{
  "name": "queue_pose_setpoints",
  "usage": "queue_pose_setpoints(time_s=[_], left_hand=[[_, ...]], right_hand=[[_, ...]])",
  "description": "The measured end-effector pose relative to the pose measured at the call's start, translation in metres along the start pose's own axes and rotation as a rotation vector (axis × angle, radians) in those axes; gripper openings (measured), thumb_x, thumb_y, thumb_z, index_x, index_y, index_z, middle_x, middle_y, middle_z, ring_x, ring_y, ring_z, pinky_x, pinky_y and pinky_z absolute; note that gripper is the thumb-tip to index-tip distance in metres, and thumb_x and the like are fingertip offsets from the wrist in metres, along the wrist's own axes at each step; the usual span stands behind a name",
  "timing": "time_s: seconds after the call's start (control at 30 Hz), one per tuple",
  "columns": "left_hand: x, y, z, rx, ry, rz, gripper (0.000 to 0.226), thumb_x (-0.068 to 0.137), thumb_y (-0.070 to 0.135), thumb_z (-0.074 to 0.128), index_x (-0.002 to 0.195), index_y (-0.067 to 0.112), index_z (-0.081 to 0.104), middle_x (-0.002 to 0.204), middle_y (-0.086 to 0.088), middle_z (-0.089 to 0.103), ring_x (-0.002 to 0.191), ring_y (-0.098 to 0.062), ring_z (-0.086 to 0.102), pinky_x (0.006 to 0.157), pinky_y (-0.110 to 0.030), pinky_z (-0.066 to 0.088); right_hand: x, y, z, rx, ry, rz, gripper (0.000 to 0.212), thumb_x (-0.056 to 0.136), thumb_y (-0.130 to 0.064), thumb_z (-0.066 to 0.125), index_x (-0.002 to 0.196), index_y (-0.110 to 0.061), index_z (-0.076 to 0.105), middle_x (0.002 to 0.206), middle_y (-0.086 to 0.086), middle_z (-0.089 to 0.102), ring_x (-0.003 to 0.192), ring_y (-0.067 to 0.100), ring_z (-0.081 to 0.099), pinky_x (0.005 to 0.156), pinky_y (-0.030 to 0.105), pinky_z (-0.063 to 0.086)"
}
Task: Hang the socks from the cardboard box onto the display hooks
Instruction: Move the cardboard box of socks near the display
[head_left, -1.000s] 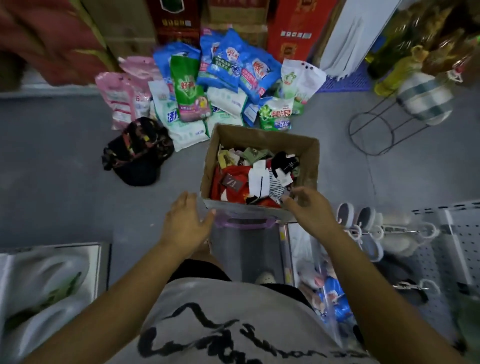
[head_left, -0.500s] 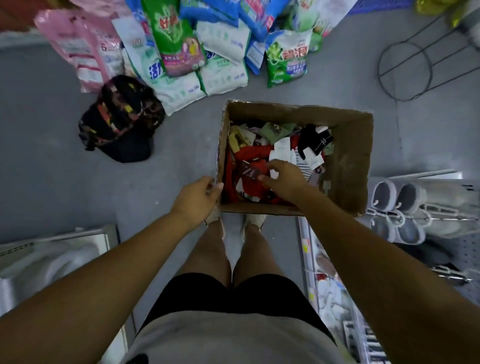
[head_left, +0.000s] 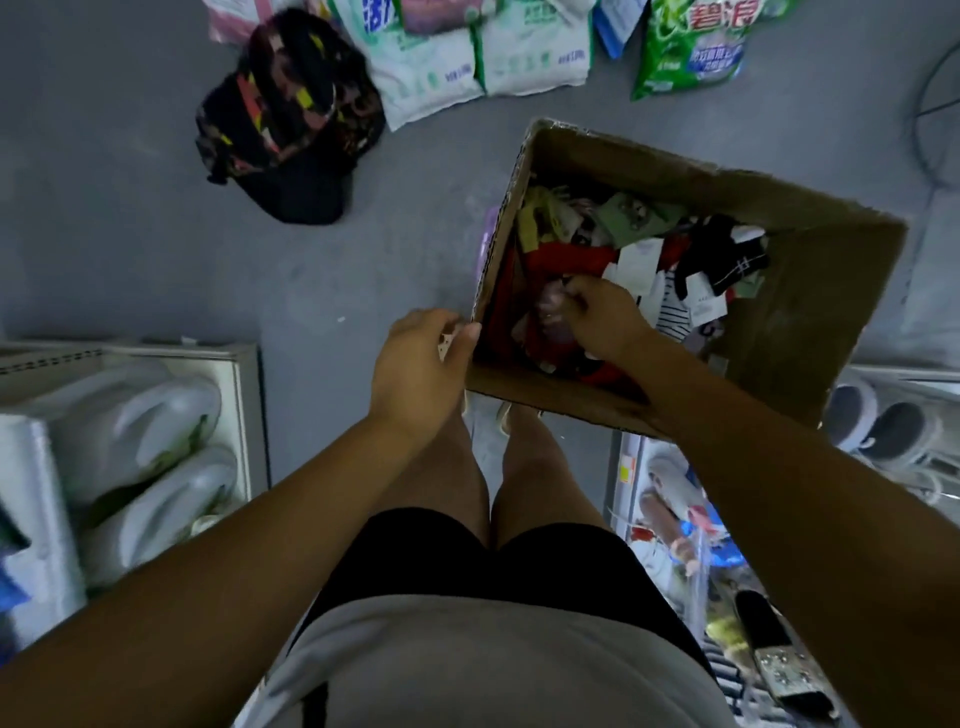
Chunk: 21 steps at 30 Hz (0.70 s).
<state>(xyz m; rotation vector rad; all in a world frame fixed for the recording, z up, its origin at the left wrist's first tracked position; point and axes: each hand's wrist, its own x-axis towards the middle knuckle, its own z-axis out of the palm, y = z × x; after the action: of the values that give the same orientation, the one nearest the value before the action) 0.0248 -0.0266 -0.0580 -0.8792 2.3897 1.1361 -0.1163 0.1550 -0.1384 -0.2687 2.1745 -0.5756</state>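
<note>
The left hand (head_left: 421, 364) grips the near corner of the cardboard box (head_left: 810, 322) while the right hand (head_left: 602, 322) inside it pinches some of the socks (head_left: 571, 260).

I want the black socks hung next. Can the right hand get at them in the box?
Probably yes: the right hand, pinching socks, is inside the cardboard box, and the black socks lie uncovered on top, just beyond it.

Legible only on the green bag (head_left: 693, 57): "碧浪" in red (smaller print beneath too blurred); blue lettering on white bags (head_left: 431, 78) unreadable.
</note>
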Motion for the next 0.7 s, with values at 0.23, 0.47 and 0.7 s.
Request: queue_pose_setpoints(time_s=[0.23, 0.47, 0.7], left_hand=[[-0.022, 0.047, -0.002, -0.139, 0.010, 0.062, 0.036, 0.101, 0.044, 0.055, 0.121, 0.017, 0.067, 0.115, 0.004, 0.066, 0.111, -0.010, 0.060, 0.091, -0.014, 0.044], [-0.022, 0.082, 0.003, -0.648, -0.352, -0.319, 0.050, 0.094, 0.070, 0.046, 0.096, 0.031, 0.077, 0.100, 0.006, 0.079, 0.100, -0.009, 0.074, 0.095, -0.030, 0.055], [-0.023, 0.101, 0.004, -0.882, -0.338, -0.441, 0.035, 0.096, 0.044, 0.066, 0.101, 0.011, 0.076, 0.101, -0.009, 0.079, 0.097, -0.027, 0.076, 0.083, -0.038, 0.059]], right_hand=[[-0.084, -0.014, -0.054, 0.251, 0.049, 0.018, 0.028, 0.106, -0.030, 0.045, 0.101, -0.006, 0.059, 0.094, 0.005, 0.061, 0.083, 0.020, 0.057, 0.063, 0.012, 0.043], [-0.136, -0.036, -0.063, 0.452, 0.042, -0.009, 0.025, 0.105, -0.032, 0.048, 0.097, -0.014, 0.062, 0.082, -0.005, 0.065, 0.064, -0.009, 0.059, 0.058, 0.007, 0.044], [-0.170, -0.040, -0.055, 0.447, 0.060, -0.080, 0.023, 0.105, -0.029, 0.048, 0.100, -0.010, 0.061, 0.089, 0.002, 0.069, 0.082, 0.010, 0.067, 0.069, 0.024, 0.055]])
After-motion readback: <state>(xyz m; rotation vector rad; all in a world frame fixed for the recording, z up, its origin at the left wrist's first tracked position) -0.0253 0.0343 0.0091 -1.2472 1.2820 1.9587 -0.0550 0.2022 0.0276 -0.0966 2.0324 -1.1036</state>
